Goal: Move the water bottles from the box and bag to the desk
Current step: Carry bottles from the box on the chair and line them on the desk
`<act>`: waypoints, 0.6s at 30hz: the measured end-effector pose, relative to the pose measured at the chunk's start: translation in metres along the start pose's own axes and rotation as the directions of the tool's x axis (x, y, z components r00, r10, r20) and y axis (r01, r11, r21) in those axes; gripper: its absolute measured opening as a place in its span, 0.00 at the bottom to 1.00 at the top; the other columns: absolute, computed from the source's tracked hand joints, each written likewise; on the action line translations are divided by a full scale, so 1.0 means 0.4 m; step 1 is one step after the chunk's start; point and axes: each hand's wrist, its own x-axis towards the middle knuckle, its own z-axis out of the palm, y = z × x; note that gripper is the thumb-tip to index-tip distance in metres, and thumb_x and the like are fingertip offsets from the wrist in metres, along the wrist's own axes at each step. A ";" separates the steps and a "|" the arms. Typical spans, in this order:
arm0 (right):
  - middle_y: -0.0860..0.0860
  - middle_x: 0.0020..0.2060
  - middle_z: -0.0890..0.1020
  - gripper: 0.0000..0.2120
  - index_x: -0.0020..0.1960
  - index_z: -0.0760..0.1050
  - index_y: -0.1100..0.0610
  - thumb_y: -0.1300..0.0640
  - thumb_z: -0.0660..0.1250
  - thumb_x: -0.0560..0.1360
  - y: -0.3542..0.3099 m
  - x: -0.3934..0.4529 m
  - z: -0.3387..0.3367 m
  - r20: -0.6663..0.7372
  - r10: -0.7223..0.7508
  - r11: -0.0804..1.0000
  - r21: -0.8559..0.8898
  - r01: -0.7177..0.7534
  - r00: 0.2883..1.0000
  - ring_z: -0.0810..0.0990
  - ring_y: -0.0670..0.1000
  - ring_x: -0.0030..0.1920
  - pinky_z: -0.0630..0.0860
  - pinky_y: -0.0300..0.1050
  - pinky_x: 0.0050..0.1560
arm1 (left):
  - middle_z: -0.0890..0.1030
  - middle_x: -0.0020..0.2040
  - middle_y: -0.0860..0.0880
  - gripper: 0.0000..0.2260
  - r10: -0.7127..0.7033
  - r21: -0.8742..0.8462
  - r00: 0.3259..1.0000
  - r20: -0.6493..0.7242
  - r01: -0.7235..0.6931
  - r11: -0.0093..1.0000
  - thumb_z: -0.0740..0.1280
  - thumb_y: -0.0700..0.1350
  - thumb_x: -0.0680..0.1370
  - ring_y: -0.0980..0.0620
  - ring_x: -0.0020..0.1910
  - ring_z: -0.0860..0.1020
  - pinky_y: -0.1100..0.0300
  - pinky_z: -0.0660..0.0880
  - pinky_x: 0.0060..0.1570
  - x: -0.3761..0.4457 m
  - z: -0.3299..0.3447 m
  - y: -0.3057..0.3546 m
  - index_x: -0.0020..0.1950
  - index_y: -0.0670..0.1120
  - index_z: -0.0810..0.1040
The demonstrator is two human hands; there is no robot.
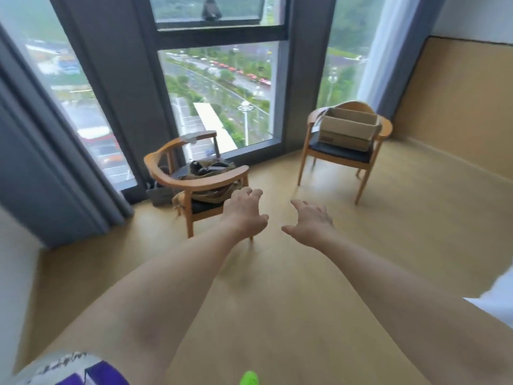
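While both bare arms are reaching forward over the wooden floor [277, 287], the left hand [245, 215] is hanging just in front of the near chair [177, 173], its fingers [254, 193] loosely curled and grasping nothing. The right hand [312, 219] is stretching out beside it, to the right of that chair, with its fingers spread and released, also holding nothing; the two hands are staying apart from each other and are touching no object.

An olive bag [211, 172] is lying slumped on the dark seat of the near chair, partly spilling under the curved armrest, with a dark item showing at its open top. Whether bottles are sitting inside it cannot be told. A grey bag-like object [159, 194] is standing on the floor against the left side of that chair.

Well to the right of the near chair, a second chair [344, 154] is carrying an open cardboard box [348, 129] on its seat; the box's contents are hidden by its walls. No water bottle is showing clearly anywhere.

Behind the near chair, tall windows [219, 93] are looking down on a street, and a grey curtain [36, 162] is hanging to its left.
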 end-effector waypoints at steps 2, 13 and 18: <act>0.52 0.71 0.70 0.37 0.76 0.60 0.46 0.38 0.69 0.72 0.024 0.097 -0.035 -0.039 0.069 0.998 0.017 -0.068 0.997 0.66 0.57 0.69 0.68 0.55 0.65 | 0.71 0.71 0.47 0.29 0.060 -0.011 0.998 0.007 -0.060 0.998 0.71 0.55 0.74 0.45 0.70 0.68 0.46 0.69 0.67 0.133 0.006 0.025 0.73 0.51 0.68; 0.51 0.69 0.71 0.33 0.74 0.64 0.49 0.41 0.70 0.73 0.275 0.513 -0.118 -0.067 0.303 0.951 0.085 -0.297 0.951 0.66 0.57 0.69 0.69 0.54 0.65 | 0.73 0.69 0.48 0.29 0.316 -0.083 0.946 0.074 -0.310 0.947 0.70 0.53 0.73 0.46 0.67 0.69 0.49 0.72 0.63 0.705 0.204 0.235 0.73 0.52 0.69; 0.52 0.70 0.70 0.33 0.75 0.63 0.50 0.42 0.70 0.74 0.418 0.781 -0.153 -0.095 0.335 0.938 0.124 -0.323 0.937 0.66 0.57 0.70 0.69 0.54 0.65 | 0.73 0.68 0.48 0.28 0.372 -0.079 0.924 0.095 -0.365 0.928 0.70 0.53 0.73 0.46 0.66 0.71 0.50 0.72 0.60 0.988 0.329 0.344 0.72 0.52 0.69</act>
